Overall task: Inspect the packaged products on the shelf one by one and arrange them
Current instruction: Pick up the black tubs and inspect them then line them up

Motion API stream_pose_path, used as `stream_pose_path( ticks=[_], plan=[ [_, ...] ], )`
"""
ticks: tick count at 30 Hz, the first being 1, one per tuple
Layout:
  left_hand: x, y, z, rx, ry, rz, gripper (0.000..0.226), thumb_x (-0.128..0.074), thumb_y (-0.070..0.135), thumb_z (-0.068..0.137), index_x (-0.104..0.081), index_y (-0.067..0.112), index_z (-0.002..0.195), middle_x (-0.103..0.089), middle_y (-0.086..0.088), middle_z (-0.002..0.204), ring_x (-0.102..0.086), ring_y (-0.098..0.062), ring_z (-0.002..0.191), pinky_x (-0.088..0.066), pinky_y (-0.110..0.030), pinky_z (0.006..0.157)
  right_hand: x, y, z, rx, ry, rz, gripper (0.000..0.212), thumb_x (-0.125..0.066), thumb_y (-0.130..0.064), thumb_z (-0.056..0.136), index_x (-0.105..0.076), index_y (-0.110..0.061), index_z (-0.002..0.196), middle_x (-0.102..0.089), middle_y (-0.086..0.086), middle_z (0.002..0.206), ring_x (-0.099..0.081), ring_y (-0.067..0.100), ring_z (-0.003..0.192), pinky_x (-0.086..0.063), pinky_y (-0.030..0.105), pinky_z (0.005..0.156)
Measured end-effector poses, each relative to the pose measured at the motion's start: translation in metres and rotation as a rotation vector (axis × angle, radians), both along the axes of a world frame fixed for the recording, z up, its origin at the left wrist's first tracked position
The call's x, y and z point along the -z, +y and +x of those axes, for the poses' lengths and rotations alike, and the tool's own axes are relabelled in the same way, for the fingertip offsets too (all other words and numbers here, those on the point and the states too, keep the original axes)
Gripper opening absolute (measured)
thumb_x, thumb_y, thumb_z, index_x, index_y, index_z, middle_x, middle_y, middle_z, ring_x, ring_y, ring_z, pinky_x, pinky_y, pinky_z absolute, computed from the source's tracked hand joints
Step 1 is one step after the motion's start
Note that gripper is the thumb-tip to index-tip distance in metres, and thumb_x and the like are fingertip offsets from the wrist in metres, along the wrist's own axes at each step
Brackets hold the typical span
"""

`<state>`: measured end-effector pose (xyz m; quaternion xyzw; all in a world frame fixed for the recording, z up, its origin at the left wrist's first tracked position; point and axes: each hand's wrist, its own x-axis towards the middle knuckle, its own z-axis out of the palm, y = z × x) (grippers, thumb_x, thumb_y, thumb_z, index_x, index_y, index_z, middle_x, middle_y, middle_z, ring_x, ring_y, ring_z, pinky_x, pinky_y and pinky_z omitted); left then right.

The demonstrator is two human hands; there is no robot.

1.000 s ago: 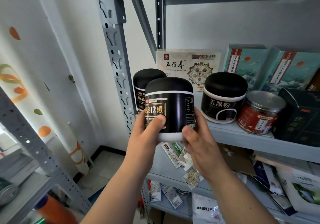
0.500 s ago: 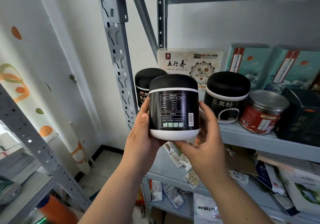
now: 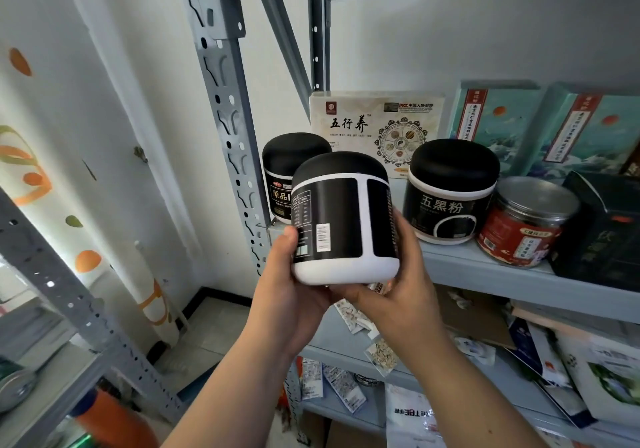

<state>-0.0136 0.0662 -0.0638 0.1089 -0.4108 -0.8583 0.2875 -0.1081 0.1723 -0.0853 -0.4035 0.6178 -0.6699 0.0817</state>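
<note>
Open slot on shelf board (image 3: 485, 271) between left black jar (image 3: 291, 151) and right black jar (image 3: 453, 188); white box (image 3: 374, 118) closes its back. Held jar (image 3: 343, 219) hangs right in front of that slot. Left side blocked by upright post (image 3: 225, 118). Right of slot packed: red can (image 3: 523, 226), dark box (image 3: 602, 226). Open headroom above the jar lids

Rear jar (image 3: 289, 157), label half hidden.

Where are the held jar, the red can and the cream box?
held jar (image 3: 343, 219), head view, on its black label
red can (image 3: 504, 231), head view, on its red label
cream box (image 3: 349, 112), head view, on its printed front
</note>
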Motion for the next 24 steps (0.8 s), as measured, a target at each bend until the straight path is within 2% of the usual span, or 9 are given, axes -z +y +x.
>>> stream_pose_path(
  ticks=[4, 8, 10, 12, 15, 17, 19, 21, 24],
  plan=[
    [-0.002, 0.004, -0.003, 0.04, -0.022, 0.088, 0.064, -0.041, 0.057, 0.089, -0.071, 0.012, 0.124, -0.066, -0.022, 0.131, -0.054, -0.047, 0.129, -0.036, -0.069, 0.11, 0.003, -0.002, -0.001, 0.01, -0.061, -0.026, 0.116, -0.089, -0.07, 0.054, -0.033, -0.047, 0.153, -0.058, -0.028, 0.139, -0.056, 0.001, 0.131, -0.051, 0.042, 0.105],
    [0.0, -0.002, -0.004, -0.033, -0.071, 0.032, 0.052, -0.037, 0.048, 0.103, -0.053, 0.015, 0.139, -0.066, -0.021, 0.132, -0.061, -0.046, 0.123, -0.05, -0.068, 0.096, 0.006, -0.001, -0.003, 0.028, -0.075, -0.046, 0.103, -0.089, -0.064, 0.058, -0.034, -0.06, 0.145, -0.055, -0.027, 0.143, -0.054, 0.001, 0.134, -0.05, 0.042, 0.109],
    [0.001, -0.006, -0.003, -0.11, -0.126, -0.014, 0.046, -0.046, 0.048, 0.104, -0.051, 0.018, 0.138, -0.064, -0.02, 0.134, -0.061, -0.046, 0.122, -0.05, -0.072, 0.093, 0.008, -0.001, -0.006, 0.055, -0.068, -0.02, 0.102, -0.086, -0.073, 0.056, -0.033, -0.067, 0.142, -0.051, -0.024, 0.147, -0.051, 0.004, 0.136, -0.049, 0.046, 0.109],
    [-0.002, -0.005, -0.002, -0.129, -0.19, -0.043, 0.066, -0.06, 0.057, 0.089, -0.051, 0.015, 0.139, -0.062, -0.022, 0.135, -0.062, -0.044, 0.122, -0.052, -0.069, 0.092, 0.01, 0.0, -0.009, 0.072, -0.061, 0.02, 0.105, -0.083, -0.081, 0.053, -0.032, -0.067, 0.144, -0.048, -0.021, 0.148, -0.051, 0.006, 0.136, -0.05, 0.047, 0.108],
    [-0.004, -0.006, 0.001, -0.067, -0.226, -0.019, 0.094, -0.076, 0.061, 0.074, -0.044, 0.007, 0.144, -0.06, -0.025, 0.137, -0.062, -0.045, 0.121, -0.054, -0.066, 0.091, 0.01, -0.001, -0.009, 0.081, -0.042, 0.038, 0.106, -0.079, -0.085, 0.051, -0.033, -0.065, 0.145, -0.044, -0.027, 0.143, -0.052, -0.004, 0.129, -0.052, 0.043, 0.106],
    [-0.005, -0.006, 0.002, -0.012, -0.196, -0.005, 0.076, -0.072, 0.055, 0.084, -0.052, 0.006, 0.138, -0.065, -0.025, 0.131, -0.065, -0.045, 0.118, -0.056, -0.063, 0.09, 0.009, 0.0, -0.009, 0.085, -0.027, 0.05, 0.103, -0.077, -0.086, 0.052, -0.033, -0.068, 0.143, -0.041, -0.032, 0.138, -0.049, -0.008, 0.129, -0.051, 0.042, 0.107],
    [-0.007, -0.005, 0.003, 0.023, -0.148, 0.025, 0.061, -0.057, 0.051, 0.086, -0.062, 0.008, 0.128, -0.07, -0.023, 0.122, -0.067, -0.044, 0.113, -0.057, -0.061, 0.09, 0.007, 0.001, -0.011, 0.074, -0.024, 0.057, 0.099, -0.077, -0.086, 0.053, -0.034, -0.069, 0.141, -0.041, -0.03, 0.14, -0.046, -0.003, 0.135, -0.049, 0.047, 0.11],
    [-0.007, -0.005, 0.004, 0.03, -0.099, 0.106, 0.06, -0.051, 0.051, 0.084, -0.064, 0.008, 0.124, -0.071, -0.024, 0.119, -0.068, -0.045, 0.11, -0.055, -0.063, 0.089, 0.006, 0.001, -0.013, 0.009, -0.057, 0.03, 0.095, -0.081, -0.081, 0.055, -0.039, -0.067, 0.14, -0.043, -0.021, 0.145, -0.046, 0.005, 0.139, -0.047, 0.05, 0.111],
    [-0.005, -0.005, 0.006, 0.026, -0.063, 0.214, 0.059, -0.049, 0.052, 0.089, -0.062, 0.008, 0.126, -0.069, -0.026, 0.123, -0.067, -0.047, 0.111, -0.053, -0.068, 0.09, 0.005, 0.003, -0.016, -0.113, -0.138, -0.048, 0.098, -0.086, -0.07, 0.062, -0.045, -0.049, 0.148, -0.046, -0.004, 0.152, -0.049, 0.014, 0.141, -0.047, 0.051, 0.111]
  ],
)
